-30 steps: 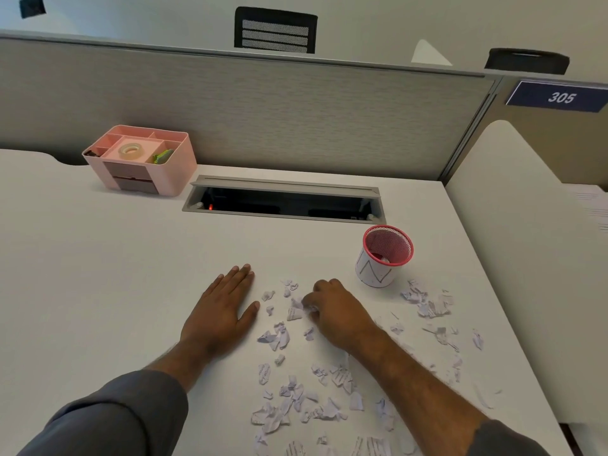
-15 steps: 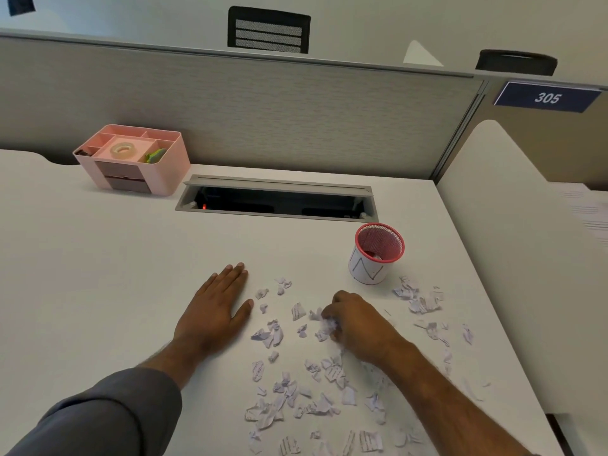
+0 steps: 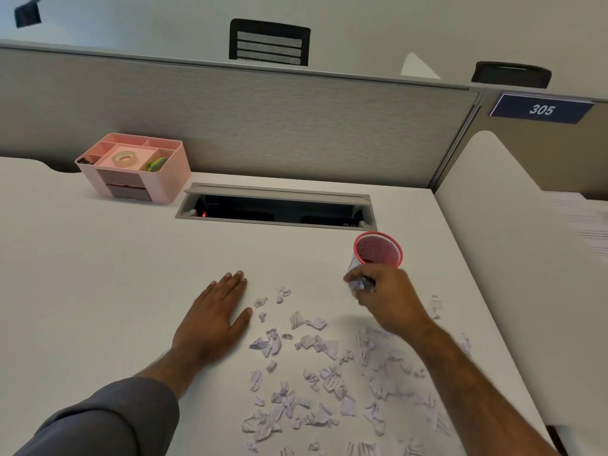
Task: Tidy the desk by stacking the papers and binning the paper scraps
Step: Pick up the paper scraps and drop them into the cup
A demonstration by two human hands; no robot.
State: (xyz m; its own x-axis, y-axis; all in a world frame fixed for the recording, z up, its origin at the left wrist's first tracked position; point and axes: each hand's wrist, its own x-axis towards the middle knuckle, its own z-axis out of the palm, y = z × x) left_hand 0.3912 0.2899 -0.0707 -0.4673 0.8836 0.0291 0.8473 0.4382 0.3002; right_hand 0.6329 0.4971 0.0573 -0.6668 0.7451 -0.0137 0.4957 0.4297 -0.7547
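Note:
Several torn white paper scraps (image 3: 316, 383) lie scattered over the near right of the white desk (image 3: 98, 291). A small red mesh cup (image 3: 378, 249) stands just beyond them. My right hand (image 3: 385, 297) hovers right in front of the cup, fingers curled round a bunch of crumpled scraps (image 3: 360, 285). My left hand (image 3: 215, 319) lies flat on the desk, fingers straight, left of the scraps. A stack of printed papers (image 3: 585, 222) shows at the far right, past the side partition.
A pink desk organiser (image 3: 135, 167) with a tape roll sits at the back left. An open cable tray slot (image 3: 276, 209) runs along the back. A grey partition wall stands behind, a white rounded side panel (image 3: 493, 241) at the right.
My right hand has gathered scraps from the desk, lifted them and moved right and forward to the red cup. My left hand has stayed flat in place.

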